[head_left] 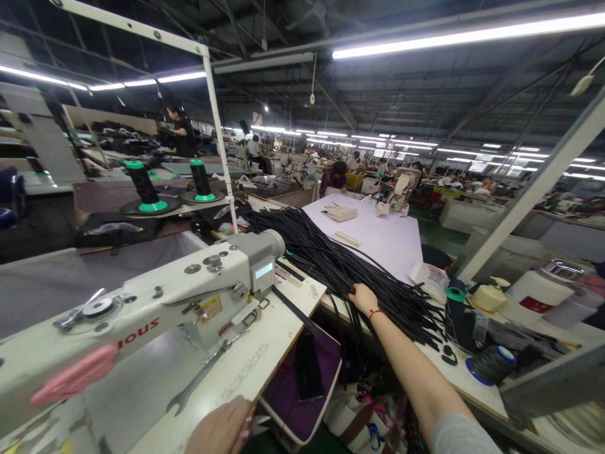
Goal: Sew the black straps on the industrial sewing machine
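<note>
Taking the view as a clock face, the right hand (363, 299) is at 4 o'clock, its fingers bent in at the near edge of a long pile of black straps (321, 246). It touches the straps, but I cannot tell whether it grips any of them. A red string (376, 311) circles that wrist. The pile runs from the centre out toward 4 o'clock, beside a pale table (385, 232) at 3 o'clock. At 7 o'clock the left hand (222, 425) is at the edge of the sewing table (255, 359), fingers curled; blur hides whether it holds anything. Near it lies a wrench (205, 370), in front of the sewing machine (155, 299) at 8 o'clock. A phone (309, 369) rests on a purple tray (286, 397) at 6 o'clock, and a spool of dark thread (491, 364) leans past the straps at 4 o'clock
</note>
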`<state>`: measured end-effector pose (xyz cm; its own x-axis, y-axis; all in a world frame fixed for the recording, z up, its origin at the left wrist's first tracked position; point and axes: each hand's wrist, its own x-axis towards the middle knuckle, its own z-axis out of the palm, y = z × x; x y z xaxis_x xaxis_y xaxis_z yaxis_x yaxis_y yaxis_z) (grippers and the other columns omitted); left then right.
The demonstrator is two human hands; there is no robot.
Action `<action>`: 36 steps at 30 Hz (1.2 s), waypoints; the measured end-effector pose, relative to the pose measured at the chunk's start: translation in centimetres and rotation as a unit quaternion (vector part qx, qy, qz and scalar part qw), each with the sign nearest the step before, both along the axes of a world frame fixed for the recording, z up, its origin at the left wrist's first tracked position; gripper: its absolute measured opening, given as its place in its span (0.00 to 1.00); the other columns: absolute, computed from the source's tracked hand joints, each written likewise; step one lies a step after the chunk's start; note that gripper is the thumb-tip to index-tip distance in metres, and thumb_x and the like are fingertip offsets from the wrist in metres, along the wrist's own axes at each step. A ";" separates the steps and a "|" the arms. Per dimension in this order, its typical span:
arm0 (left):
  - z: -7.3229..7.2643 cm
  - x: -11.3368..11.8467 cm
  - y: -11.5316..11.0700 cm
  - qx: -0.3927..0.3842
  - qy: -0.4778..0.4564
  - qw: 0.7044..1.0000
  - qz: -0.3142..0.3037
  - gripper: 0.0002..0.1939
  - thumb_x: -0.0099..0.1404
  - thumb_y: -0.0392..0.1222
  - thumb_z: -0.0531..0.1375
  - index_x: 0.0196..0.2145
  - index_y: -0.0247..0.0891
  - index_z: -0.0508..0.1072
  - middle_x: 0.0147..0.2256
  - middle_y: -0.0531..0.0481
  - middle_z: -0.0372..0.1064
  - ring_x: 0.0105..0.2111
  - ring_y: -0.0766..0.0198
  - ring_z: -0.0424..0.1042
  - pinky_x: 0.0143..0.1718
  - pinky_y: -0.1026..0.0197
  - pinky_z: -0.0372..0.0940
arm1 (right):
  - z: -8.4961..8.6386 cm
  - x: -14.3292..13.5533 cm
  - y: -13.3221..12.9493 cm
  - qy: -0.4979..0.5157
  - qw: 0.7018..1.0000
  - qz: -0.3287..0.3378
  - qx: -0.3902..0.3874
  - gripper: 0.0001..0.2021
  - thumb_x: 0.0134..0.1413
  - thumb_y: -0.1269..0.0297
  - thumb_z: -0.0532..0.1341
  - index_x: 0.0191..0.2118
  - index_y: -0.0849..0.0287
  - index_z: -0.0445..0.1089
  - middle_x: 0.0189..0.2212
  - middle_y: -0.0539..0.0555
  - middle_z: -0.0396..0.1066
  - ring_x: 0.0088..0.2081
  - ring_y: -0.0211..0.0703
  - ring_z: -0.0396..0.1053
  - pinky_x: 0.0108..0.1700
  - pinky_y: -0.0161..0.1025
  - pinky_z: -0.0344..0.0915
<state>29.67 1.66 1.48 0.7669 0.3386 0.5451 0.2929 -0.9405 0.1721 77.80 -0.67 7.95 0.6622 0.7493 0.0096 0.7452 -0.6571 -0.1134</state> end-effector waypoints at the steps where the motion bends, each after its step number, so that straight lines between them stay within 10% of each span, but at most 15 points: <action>1: 0.0 0.0 0.0 -0.009 0.005 1.000 0.002 0.08 0.68 0.37 0.51 0.39 0.42 0.70 0.32 0.50 0.75 0.29 0.62 0.76 0.29 0.66 0.70 | 0.1 0.1 0.0 -0.004 1.000 0.002 -0.001 0.13 0.62 0.56 0.60 0.44 0.61 0.71 0.46 0.55 0.73 0.46 0.46 0.71 0.49 0.49 0.69; 9: -0.2 -0.1 -0.1 -0.033 0.009 0.999 -0.003 0.07 0.67 0.36 0.52 0.38 0.42 0.70 0.31 0.50 0.74 0.28 0.62 0.76 0.28 0.65 0.69 | 1.9 1.2 0.0 0.001 1.000 0.018 -0.008 0.12 0.63 0.57 0.60 0.41 0.61 0.72 0.40 0.53 0.74 0.42 0.43 0.73 0.46 0.47 0.70; 20: -0.4 0.0 -0.1 -0.042 0.018 0.999 0.004 0.08 0.66 0.35 0.53 0.39 0.42 0.70 0.31 0.50 0.74 0.29 0.62 0.76 0.29 0.65 0.69 | 8.8 4.1 1.5 -0.002 1.000 0.002 0.020 0.16 0.64 0.52 0.56 0.43 0.61 0.72 0.41 0.55 0.74 0.42 0.44 0.72 0.47 0.48 0.69; 30: -0.4 0.1 -0.1 -0.049 0.026 0.998 0.000 0.07 0.65 0.34 0.53 0.38 0.42 0.68 0.30 0.52 0.72 0.27 0.62 0.75 0.27 0.64 0.67 | 2.4 2.8 1.0 0.017 0.999 -0.028 -0.003 0.12 0.61 0.58 0.61 0.45 0.62 0.71 0.45 0.55 0.73 0.45 0.45 0.72 0.48 0.49 0.70; 36: -0.1 0.2 -0.2 -0.046 0.005 0.999 -0.005 0.07 0.65 0.34 0.52 0.38 0.42 0.68 0.29 0.52 0.72 0.27 0.63 0.74 0.27 0.65 0.66 | 1.5 2.2 1.2 -0.001 0.999 -0.034 -0.007 0.12 0.61 0.58 0.61 0.45 0.61 0.71 0.46 0.56 0.73 0.46 0.46 0.71 0.49 0.50 0.69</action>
<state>29.87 1.51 1.37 0.7752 0.3794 0.5051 0.2857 -0.9237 0.2553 80.05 0.49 9.43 0.7113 0.7029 0.0011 0.6993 -0.7076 -0.1017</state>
